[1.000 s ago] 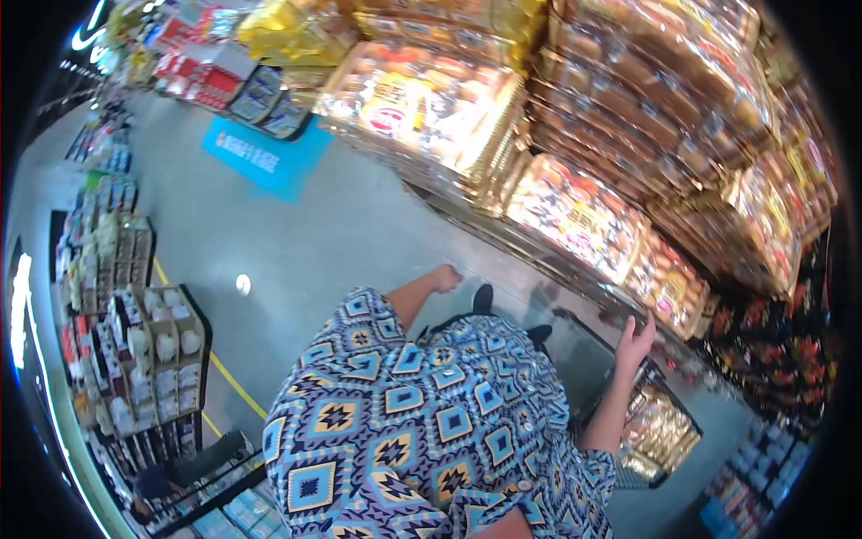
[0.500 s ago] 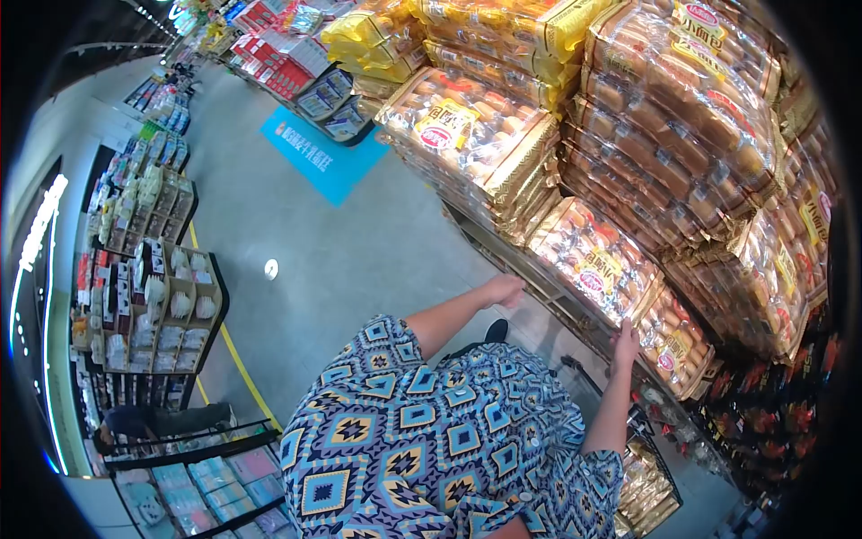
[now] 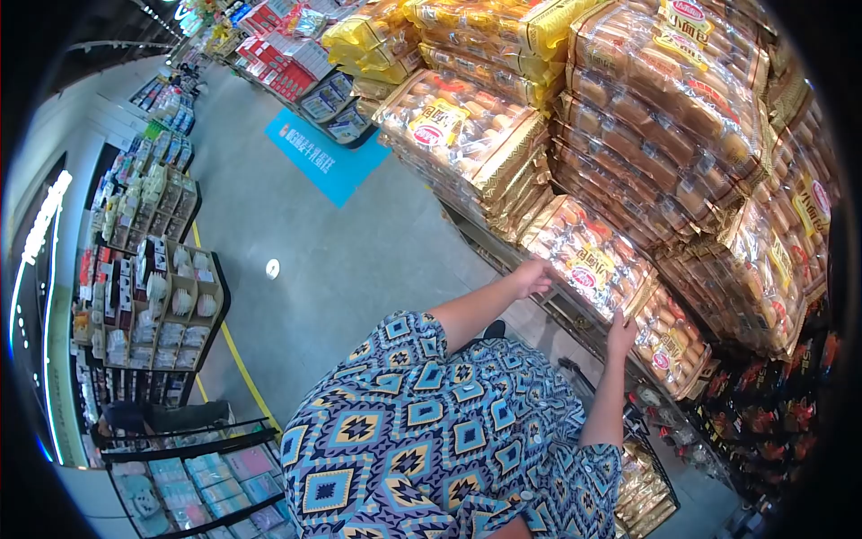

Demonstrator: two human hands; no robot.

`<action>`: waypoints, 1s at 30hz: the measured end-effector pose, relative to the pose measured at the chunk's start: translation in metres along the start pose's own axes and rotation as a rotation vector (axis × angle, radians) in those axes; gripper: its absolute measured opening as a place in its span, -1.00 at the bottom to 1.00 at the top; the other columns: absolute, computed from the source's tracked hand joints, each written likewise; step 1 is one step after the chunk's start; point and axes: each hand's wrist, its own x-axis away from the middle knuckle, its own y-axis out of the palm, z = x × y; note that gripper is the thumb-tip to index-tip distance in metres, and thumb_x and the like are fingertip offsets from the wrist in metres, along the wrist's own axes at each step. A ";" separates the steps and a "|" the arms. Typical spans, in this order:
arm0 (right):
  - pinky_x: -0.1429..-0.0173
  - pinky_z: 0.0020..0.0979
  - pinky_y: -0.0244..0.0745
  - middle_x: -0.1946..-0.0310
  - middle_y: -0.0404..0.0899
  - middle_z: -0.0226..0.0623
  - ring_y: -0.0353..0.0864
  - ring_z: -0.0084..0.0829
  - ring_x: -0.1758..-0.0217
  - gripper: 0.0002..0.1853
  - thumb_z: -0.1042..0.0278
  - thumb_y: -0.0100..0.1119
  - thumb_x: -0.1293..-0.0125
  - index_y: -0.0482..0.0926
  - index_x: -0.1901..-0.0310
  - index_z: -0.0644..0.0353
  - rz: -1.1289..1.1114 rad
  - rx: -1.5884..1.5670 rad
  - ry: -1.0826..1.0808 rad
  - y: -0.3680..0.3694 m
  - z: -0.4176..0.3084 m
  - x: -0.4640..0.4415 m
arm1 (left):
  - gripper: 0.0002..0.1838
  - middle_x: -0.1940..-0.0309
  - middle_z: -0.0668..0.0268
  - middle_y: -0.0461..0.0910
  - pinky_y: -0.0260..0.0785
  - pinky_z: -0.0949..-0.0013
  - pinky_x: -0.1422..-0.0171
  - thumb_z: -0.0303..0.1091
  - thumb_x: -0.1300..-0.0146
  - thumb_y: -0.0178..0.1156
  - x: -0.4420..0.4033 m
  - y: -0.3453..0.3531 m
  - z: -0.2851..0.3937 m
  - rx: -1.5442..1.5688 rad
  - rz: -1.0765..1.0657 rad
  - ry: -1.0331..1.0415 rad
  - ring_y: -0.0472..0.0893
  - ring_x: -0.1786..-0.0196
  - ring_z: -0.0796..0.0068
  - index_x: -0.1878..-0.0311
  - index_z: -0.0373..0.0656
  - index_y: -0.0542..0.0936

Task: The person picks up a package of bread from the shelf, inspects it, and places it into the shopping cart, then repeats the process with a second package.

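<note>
A clear and gold pack of small bread rolls point(image 3: 588, 256) lies on top of a low stack on the display. My left hand point(image 3: 533, 277) is at its near left corner, with the fingers closed on the edge. At the near right corner my right hand point(image 3: 621, 335) pinches the wrapper edge. The fingertips of both hands are partly hidden by the pack. Beside my right hand lies another bread pack point(image 3: 669, 346).
Taller bread stacks point(image 3: 664, 117) rise behind, with yellow packs point(image 3: 494, 27) farther back. A basket with gold packs point(image 3: 642, 490) stands at the lower right. Shelves point(image 3: 171, 305) line the left side. A blue floor sign point(image 3: 328, 162) lies in the aisle.
My left hand has come in from the left, first over the floor, now to the pack's edge. My right hand was open beside the display and has closed at the pack's corner.
</note>
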 end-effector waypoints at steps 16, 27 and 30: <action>-0.20 -0.27 0.34 -0.04 0.51 0.11 0.52 -0.17 -0.08 -0.30 -0.01 0.22 -0.26 0.36 -0.15 0.54 -0.024 -0.204 0.054 0.005 -0.004 0.002 | -0.40 -0.18 -0.11 0.32 0.31 0.03 -0.34 -0.05 -0.39 -0.03 0.000 -0.001 0.014 0.257 -0.083 -0.095 0.41 -0.21 0.01 -0.28 -0.37 0.21; 0.07 -0.34 0.39 0.28 0.57 -0.18 0.51 -0.37 0.20 -0.60 0.18 0.25 -0.23 0.50 0.10 0.37 0.099 -0.258 0.074 0.011 0.014 0.010 | -0.44 -0.04 0.04 0.42 0.50 0.13 -0.06 0.00 -0.35 0.06 -0.014 -0.009 0.016 0.100 0.123 -0.021 0.52 -0.03 0.15 -0.24 -0.20 0.31; 0.19 -0.48 0.34 0.39 0.49 -0.37 0.41 -0.56 0.32 -0.74 0.27 0.23 -0.24 0.49 0.20 0.30 0.087 -0.350 0.243 -0.003 -0.019 0.014 | -0.44 0.00 0.06 0.40 0.51 0.14 -0.05 -0.01 -0.32 0.11 -0.033 -0.016 0.008 0.260 0.038 -0.037 0.52 0.05 0.21 -0.24 -0.16 0.31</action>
